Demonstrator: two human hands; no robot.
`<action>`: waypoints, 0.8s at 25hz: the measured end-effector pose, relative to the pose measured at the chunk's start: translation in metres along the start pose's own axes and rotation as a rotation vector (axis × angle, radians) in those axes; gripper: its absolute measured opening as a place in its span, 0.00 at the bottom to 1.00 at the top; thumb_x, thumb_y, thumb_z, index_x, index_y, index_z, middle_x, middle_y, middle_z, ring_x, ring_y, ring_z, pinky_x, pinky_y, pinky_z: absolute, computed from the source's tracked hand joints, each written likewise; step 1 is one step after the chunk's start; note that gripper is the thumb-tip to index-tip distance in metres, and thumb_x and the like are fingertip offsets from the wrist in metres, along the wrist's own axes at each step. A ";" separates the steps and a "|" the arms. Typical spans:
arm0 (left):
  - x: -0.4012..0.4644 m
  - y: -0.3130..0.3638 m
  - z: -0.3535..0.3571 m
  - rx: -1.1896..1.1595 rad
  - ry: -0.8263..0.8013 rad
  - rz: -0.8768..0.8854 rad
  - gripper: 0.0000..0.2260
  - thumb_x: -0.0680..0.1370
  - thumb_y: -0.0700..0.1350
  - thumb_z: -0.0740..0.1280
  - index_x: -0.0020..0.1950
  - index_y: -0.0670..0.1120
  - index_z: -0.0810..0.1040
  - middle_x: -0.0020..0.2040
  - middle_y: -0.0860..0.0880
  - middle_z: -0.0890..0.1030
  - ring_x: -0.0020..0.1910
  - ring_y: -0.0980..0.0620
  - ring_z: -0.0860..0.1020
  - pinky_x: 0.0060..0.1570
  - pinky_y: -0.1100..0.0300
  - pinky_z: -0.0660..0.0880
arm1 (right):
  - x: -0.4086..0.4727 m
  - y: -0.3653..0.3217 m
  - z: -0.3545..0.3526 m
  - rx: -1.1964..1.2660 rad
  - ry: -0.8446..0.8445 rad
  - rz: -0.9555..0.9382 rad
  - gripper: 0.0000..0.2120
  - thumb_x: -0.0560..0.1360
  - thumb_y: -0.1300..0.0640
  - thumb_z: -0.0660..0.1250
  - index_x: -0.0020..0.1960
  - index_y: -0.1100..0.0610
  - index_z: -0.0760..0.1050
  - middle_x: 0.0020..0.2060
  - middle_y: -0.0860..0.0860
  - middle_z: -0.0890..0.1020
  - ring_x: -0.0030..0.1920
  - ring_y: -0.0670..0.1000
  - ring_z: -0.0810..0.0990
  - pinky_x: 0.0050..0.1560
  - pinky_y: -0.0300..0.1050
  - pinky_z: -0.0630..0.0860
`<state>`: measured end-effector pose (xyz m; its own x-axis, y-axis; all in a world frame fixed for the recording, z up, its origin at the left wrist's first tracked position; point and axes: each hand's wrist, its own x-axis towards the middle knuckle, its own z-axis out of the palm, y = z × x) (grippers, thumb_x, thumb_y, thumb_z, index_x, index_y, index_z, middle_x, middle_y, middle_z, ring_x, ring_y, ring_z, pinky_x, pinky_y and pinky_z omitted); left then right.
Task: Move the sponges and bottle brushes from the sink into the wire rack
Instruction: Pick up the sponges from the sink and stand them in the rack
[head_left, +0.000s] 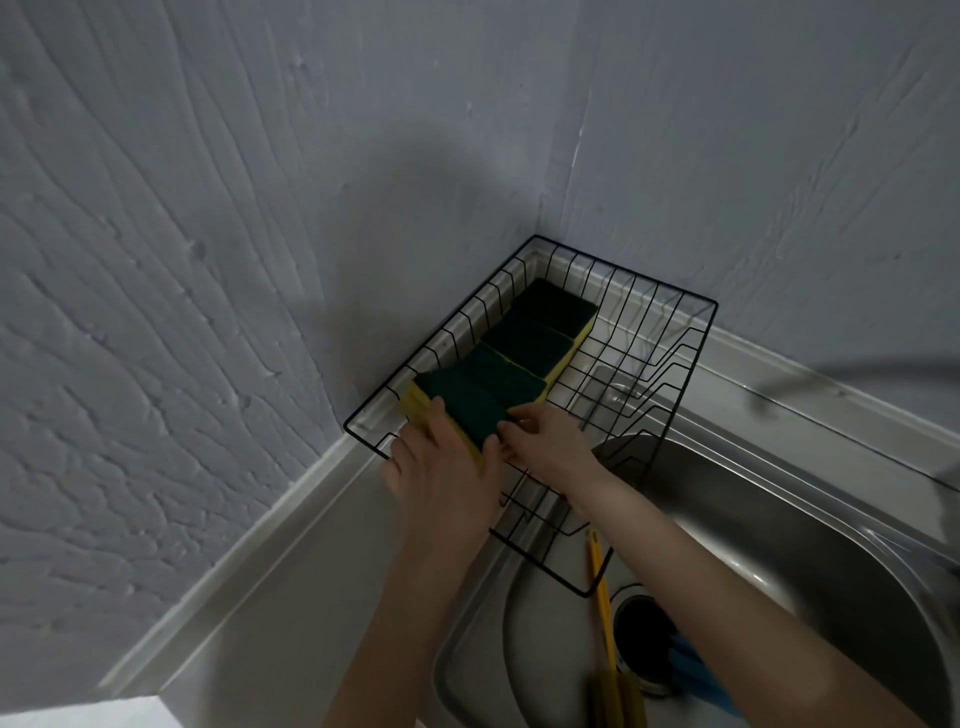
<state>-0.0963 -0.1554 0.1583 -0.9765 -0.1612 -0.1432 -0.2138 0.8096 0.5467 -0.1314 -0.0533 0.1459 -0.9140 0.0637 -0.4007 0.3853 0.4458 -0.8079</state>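
Observation:
A black wire rack (670, 332) stands in the counter's corner, its near end overhanging the steel sink (779, 561). Along its left side lies a row of green-topped yellow sponges (540, 332). The nearest sponge (467, 402) sits at the rack's front left, with my left hand (441, 467) gripping its left edge and my right hand (545, 439) holding its right corner. In the sink, a yellow-handled bottle brush (602, 608) lies beside the drain. A blue brush (691, 670) shows partly under my right forearm.
Grey textured walls (208, 260) close the corner behind and left of the rack. A steel counter (311, 582) runs left of the sink. The dark drain (644, 639) sits in the sink's bottom.

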 end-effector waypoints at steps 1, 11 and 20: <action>0.002 -0.001 0.003 0.053 -0.012 0.010 0.23 0.78 0.52 0.55 0.70 0.42 0.58 0.68 0.38 0.63 0.66 0.42 0.62 0.64 0.51 0.58 | 0.001 -0.001 0.000 0.001 0.007 -0.014 0.18 0.76 0.58 0.61 0.65 0.63 0.70 0.58 0.59 0.79 0.57 0.56 0.78 0.63 0.52 0.74; 0.007 -0.008 0.020 0.343 -0.091 0.190 0.15 0.69 0.49 0.58 0.37 0.43 0.81 0.38 0.42 0.84 0.35 0.45 0.82 0.41 0.56 0.57 | 0.012 0.016 0.004 -0.124 0.078 -0.037 0.14 0.75 0.64 0.61 0.61 0.60 0.73 0.48 0.54 0.77 0.55 0.54 0.78 0.42 0.35 0.71; 0.006 -0.010 0.019 0.214 -0.097 0.153 0.19 0.80 0.48 0.51 0.69 0.43 0.65 0.73 0.43 0.63 0.71 0.46 0.63 0.68 0.54 0.51 | -0.002 0.017 -0.003 -0.050 -0.026 0.022 0.17 0.76 0.58 0.61 0.65 0.56 0.67 0.56 0.56 0.78 0.51 0.49 0.75 0.38 0.34 0.69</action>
<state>-0.0995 -0.1539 0.1365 -0.9876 0.0180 -0.1562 -0.0438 0.9226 0.3831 -0.1233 -0.0434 0.1345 -0.9014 0.0516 -0.4299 0.3981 0.4890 -0.7762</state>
